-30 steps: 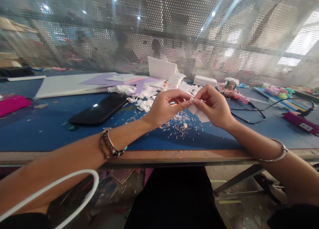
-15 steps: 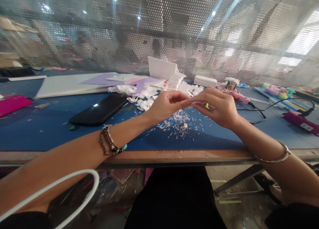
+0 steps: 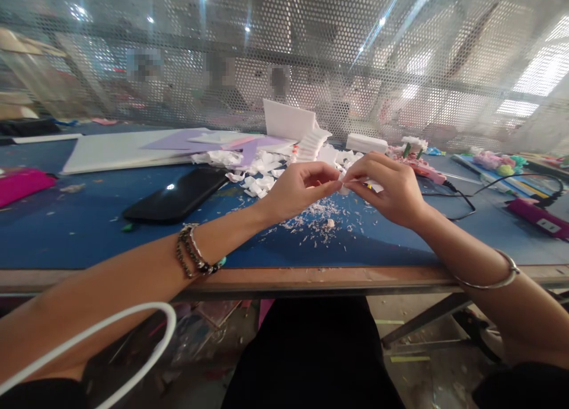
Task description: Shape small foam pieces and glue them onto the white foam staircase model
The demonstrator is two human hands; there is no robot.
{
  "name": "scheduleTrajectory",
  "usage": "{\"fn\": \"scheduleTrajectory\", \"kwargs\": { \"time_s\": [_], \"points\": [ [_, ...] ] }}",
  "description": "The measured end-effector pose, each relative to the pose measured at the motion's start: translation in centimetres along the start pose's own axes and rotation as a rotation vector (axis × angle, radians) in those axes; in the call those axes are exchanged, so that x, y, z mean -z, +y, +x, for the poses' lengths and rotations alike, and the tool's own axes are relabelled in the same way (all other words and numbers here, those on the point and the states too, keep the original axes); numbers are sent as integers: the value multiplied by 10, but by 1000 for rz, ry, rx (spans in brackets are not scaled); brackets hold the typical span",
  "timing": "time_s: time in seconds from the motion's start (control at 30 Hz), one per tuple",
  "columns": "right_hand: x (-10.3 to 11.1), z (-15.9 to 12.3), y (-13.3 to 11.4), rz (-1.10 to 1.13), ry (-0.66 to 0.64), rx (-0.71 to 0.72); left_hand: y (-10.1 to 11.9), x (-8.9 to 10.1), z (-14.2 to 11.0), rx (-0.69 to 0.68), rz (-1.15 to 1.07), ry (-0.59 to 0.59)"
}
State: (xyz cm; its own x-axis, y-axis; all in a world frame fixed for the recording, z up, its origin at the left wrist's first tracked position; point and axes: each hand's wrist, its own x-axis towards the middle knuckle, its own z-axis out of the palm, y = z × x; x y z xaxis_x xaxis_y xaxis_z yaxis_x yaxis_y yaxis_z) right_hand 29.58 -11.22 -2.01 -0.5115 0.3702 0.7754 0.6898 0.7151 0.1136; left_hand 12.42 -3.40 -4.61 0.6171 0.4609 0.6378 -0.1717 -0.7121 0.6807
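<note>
My left hand (image 3: 299, 188) and my right hand (image 3: 387, 187) meet fingertip to fingertip above the blue table. Between them, both pinch a small white piece (image 3: 342, 184), thin like paper or foam; the fingers cover most of it. Something yellow, too small to name, shows under my right fingers. Below the hands lie fine white shavings (image 3: 317, 222) with one small pale lump (image 3: 329, 223) among them. Just behind, crumpled white scraps (image 3: 260, 185) are heaped near a fanned stack of white strips (image 3: 312, 145).
A black phone (image 3: 178, 195) lies left of my hands. Behind it are white and purple sheets (image 3: 120, 151). To the right are a pink tool with a black cable (image 3: 429, 172), a purple power strip (image 3: 537, 218) and pastel flowers (image 3: 493, 161). A perforated metal screen (image 3: 311, 47) stands behind the table.
The fingers of my right hand have shifted slightly and drawn closer together on the white piece, which shows a little more below the fingertips. The things on the table stay put.
</note>
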Motion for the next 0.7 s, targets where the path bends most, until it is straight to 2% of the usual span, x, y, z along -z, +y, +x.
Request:
{"fn": "scheduleTrajectory", "kwargs": {
  "time_s": [0.3,0.57,0.7],
  "points": [
    [-6,-3,-3,158,54,-252,12,-4,-5,-100,164,64],
    [-9,-2,-6,316,124,-352,12,-4,-3,-176,182,99],
    [-10,-1,-7,376,157,-353,11,-3,-1,-161,153,97]
  ]
}}
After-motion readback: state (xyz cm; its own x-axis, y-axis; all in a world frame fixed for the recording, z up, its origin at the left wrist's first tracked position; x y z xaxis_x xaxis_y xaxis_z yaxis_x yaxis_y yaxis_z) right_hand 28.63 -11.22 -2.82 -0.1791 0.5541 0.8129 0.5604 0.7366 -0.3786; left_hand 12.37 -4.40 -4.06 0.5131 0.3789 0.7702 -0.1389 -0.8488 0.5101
